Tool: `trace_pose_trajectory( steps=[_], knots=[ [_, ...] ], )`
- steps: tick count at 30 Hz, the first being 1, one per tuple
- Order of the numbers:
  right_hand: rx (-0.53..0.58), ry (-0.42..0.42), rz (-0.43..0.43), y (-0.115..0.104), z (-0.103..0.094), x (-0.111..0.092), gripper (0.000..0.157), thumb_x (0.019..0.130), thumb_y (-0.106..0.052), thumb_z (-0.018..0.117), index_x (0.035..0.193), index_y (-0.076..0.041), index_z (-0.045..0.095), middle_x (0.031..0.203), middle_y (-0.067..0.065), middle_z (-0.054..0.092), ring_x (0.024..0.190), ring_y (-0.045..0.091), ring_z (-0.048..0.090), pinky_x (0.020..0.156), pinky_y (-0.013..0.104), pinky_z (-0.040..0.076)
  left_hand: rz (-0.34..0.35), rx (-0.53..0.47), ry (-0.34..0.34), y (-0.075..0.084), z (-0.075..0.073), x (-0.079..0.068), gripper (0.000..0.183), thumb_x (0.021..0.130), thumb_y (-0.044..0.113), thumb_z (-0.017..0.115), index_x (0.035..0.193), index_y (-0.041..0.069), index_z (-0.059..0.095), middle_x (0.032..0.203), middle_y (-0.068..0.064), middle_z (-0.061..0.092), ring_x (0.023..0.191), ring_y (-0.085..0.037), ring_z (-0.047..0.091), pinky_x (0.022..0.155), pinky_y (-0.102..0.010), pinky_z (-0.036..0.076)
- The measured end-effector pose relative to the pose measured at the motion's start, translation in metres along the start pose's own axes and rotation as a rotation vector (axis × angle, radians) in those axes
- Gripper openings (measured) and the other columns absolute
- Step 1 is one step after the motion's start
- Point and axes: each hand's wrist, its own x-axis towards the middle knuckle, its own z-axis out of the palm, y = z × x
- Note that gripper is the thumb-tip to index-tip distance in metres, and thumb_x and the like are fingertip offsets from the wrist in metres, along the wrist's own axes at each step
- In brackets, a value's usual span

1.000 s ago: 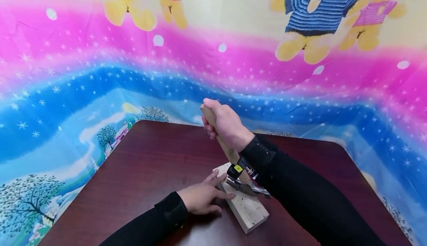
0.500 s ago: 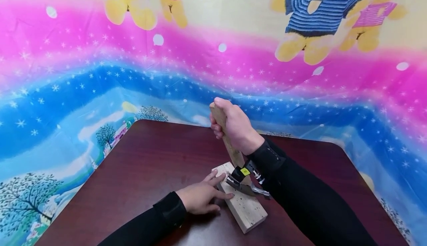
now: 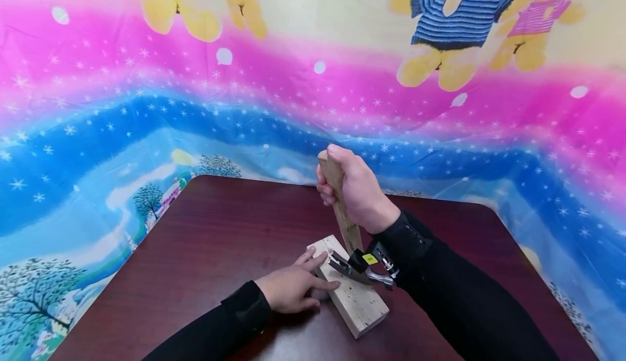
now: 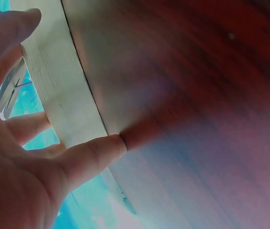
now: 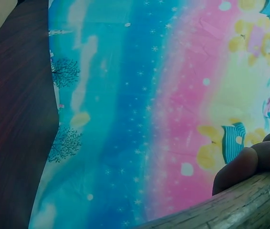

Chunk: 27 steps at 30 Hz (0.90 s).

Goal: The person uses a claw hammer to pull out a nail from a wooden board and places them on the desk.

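My right hand [image 3: 362,192] grips the wooden handle of a claw hammer [image 3: 346,225], which stands up from the table, leaning slightly left. Its metal head lies over a pale wooden block [image 3: 359,306], claw toward the left, partly behind a wrist camera. In the left wrist view, a thin nail [image 4: 24,85] shows at the claw. My left hand [image 3: 290,287] rests on the block, fingers spread and fairly straight, thumb by its side face. The right wrist view catches only part of the handle [image 5: 230,210] and a few fingers.
The block lies on a dark red-brown table [image 3: 235,225] with rounded far corners. A patterned cloth [image 3: 274,94] with printed bears and snowflakes hangs around the table's back and sides.
My right hand has moved right with the hammer's handle, bringing it nearer upright, while the head stays over the block. The left hand holds its place on the block. The head view shifts slightly.
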Motion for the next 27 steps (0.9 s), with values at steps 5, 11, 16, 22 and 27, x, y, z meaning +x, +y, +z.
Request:
trace_pose_trajectory(
  steps=[5, 11, 16, 22, 27],
  knots=[
    [0.024, -0.006, -0.035, -0.002, -0.006, -0.008, 0.054, 0.103, -0.046, 0.027, 0.075, -0.002, 0.045, 0.062, 0.007, 0.037, 0.055, 0.022, 0.035, 0.057, 0.037, 0.036, 0.007, 0.012, 0.009, -0.001, 0.0, -0.001, 0.054, 0.094, 0.031, 0.07, 0.143, 0.041, 0.051, 0.162, -0.017, 0.017, 0.146, -0.045, 0.013, 0.113, -0.046, 0.03],
    [0.046, -0.047, -0.072, -0.004, -0.012, -0.017, 0.053, 0.104, -0.041, 0.023, 0.075, -0.002, 0.044, 0.062, 0.005, 0.037, 0.055, 0.021, 0.035, 0.058, 0.037, 0.036, 0.009, 0.019, 0.014, -0.001, 0.001, -0.001, 0.056, 0.093, 0.029, 0.07, 0.144, 0.042, 0.05, 0.162, -0.019, 0.016, 0.146, -0.046, 0.013, 0.113, -0.047, 0.03],
    [0.056, -0.055, -0.082, -0.004, -0.012, -0.019, 0.052, 0.104, -0.039, 0.023, 0.074, -0.002, 0.044, 0.061, 0.005, 0.037, 0.054, 0.021, 0.036, 0.057, 0.037, 0.036, -0.001, 0.022, 0.014, 0.003, 0.0, -0.002, 0.057, 0.093, 0.028, 0.071, 0.144, 0.042, 0.05, 0.161, -0.019, 0.017, 0.145, -0.046, 0.015, 0.111, -0.045, 0.034],
    [0.097, -0.044, -0.102, -0.003, -0.017, -0.026, 0.053, 0.103, -0.043, 0.028, 0.071, -0.006, 0.047, 0.059, 0.003, 0.038, 0.052, 0.019, 0.036, 0.054, 0.036, 0.035, -0.013, 0.018, 0.024, 0.007, -0.001, -0.003, 0.057, 0.092, 0.028, 0.072, 0.143, 0.041, 0.051, 0.161, -0.02, 0.017, 0.145, -0.046, 0.016, 0.11, -0.045, 0.035],
    [0.154, -0.052, -0.139, -0.003, -0.025, -0.036, 0.052, 0.102, -0.047, 0.032, 0.071, -0.01, 0.051, 0.06, 0.001, 0.041, 0.052, 0.017, 0.037, 0.055, 0.034, 0.036, -0.01, 0.019, 0.023, 0.008, -0.002, -0.003, 0.056, 0.092, 0.027, 0.071, 0.143, 0.04, 0.051, 0.161, -0.02, 0.018, 0.145, -0.047, 0.015, 0.108, -0.043, 0.038]
  ],
)
